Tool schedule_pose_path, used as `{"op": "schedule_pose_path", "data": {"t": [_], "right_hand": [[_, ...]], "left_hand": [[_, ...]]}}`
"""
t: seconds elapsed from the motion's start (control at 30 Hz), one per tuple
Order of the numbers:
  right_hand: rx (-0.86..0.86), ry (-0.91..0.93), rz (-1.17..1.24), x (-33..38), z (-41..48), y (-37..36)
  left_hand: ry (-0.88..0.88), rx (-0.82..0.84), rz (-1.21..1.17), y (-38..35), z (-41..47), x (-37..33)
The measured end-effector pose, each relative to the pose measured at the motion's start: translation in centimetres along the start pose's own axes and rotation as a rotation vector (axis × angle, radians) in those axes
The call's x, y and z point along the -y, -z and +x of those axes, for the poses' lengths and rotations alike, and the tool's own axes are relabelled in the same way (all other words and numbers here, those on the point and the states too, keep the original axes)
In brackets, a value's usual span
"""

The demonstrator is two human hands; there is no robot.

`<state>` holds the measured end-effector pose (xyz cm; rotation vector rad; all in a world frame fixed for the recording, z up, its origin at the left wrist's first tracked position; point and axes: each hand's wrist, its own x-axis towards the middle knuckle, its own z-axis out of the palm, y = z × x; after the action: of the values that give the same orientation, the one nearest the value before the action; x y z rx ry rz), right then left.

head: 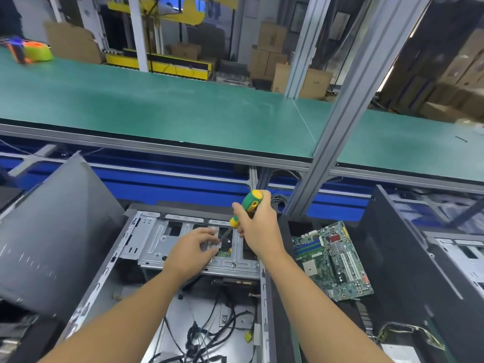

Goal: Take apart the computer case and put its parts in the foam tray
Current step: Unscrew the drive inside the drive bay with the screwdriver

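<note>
Computer case (110, 271): It lies on its side below us with the open face up, so we can reach in from above. Its metal drive cage (157, 239) sits at the far end.
Right hand (258, 226): We wrap it round the handle of the green-and-yellow screwdriver (251, 200). The shaft slants down into the cage's right half, apparently onto a screw.
Left hand (193, 247): Its fingers are bent and its fingertips (209, 238) are gathered on the cage beside the driver's tip, probably to steady it. We cannot tell whether they pinch a screw.
Step in hand: We judge this to be freeing the drive cage or a part behind it.
Motherboard (332, 260): It is out of the case, lying flat on a dark surface just beside the case's right wall. We cannot tell whether that surface is the foam tray.
Side panel (57, 231): It leans at the case's left edge, out of our way.
Cables (209, 336): They lie loose in the case's near end, not yet removed.
Risk: A freed screw could drop into the cage.
</note>
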<state>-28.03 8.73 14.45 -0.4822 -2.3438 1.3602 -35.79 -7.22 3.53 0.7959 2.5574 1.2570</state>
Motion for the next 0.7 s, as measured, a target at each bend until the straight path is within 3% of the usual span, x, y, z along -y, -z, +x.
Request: {"op": "schedule_pose_path", "data": {"t": [0.33,0.7], "right_hand": [[0.04,0.003,-0.078,0.0,0.9,-0.1],[0.052,-0.038,0.002,-1.3,1.0,-0.2]], "left_hand": [[0.032,-0.065,0.009,-0.5,0.3,0.1],[0.024,-0.067,0.07,-0.5,0.3,0.0]]}}
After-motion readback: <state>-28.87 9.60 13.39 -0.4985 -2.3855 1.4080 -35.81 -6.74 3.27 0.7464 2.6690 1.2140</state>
